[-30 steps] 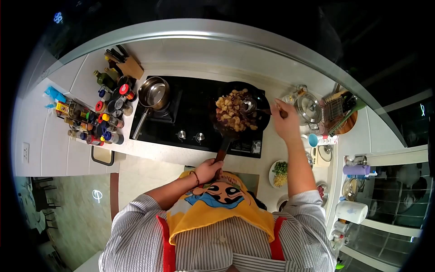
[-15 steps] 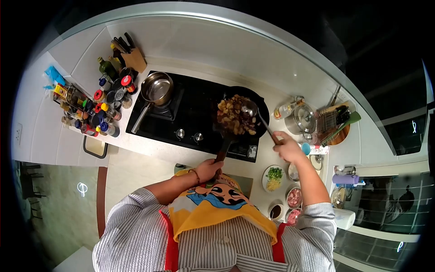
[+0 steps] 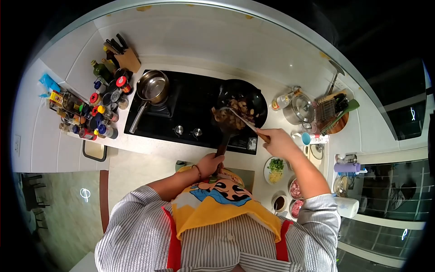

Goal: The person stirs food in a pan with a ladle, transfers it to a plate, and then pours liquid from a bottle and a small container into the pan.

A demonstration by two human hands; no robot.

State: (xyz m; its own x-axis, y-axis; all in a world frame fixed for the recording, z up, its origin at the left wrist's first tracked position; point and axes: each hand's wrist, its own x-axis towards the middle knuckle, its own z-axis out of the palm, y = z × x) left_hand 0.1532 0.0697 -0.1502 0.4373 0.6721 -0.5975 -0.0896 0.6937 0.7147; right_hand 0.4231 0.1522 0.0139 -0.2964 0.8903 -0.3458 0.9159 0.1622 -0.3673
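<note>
Low at the stove's front, my left hand [image 3: 209, 164] is wrapped round the handle [image 3: 222, 146] of a black wok [image 3: 255, 94]. The wok sits on the right side of the black cooktop [image 3: 192, 97], holding browned chunks of food [image 3: 242, 107]. From the right, my right hand [image 3: 280, 142] grips the wooden end of a metal ladle [image 3: 245, 120]. Its shaft slants down-right from the wok to my fingers. The ladle's head is at the wok's near-left side among the food, and its bowl is mostly hidden.
A steel saucepan [image 3: 153, 86] stands on the left burner. Bottles and jars [image 3: 97, 113] crowd the left counter beside a knife block [image 3: 128, 60]. At right are a lidded pot [image 3: 300, 110], a plate of chopped greens [image 3: 275, 170], bowls of meat [image 3: 297, 208] and a cup of dark sauce [image 3: 278, 202].
The ladle's head has moved left and toward me, pushing food to the wok's near-left side and baring its far side. My right hand has shifted slightly left; my left hand keeps its grip.
</note>
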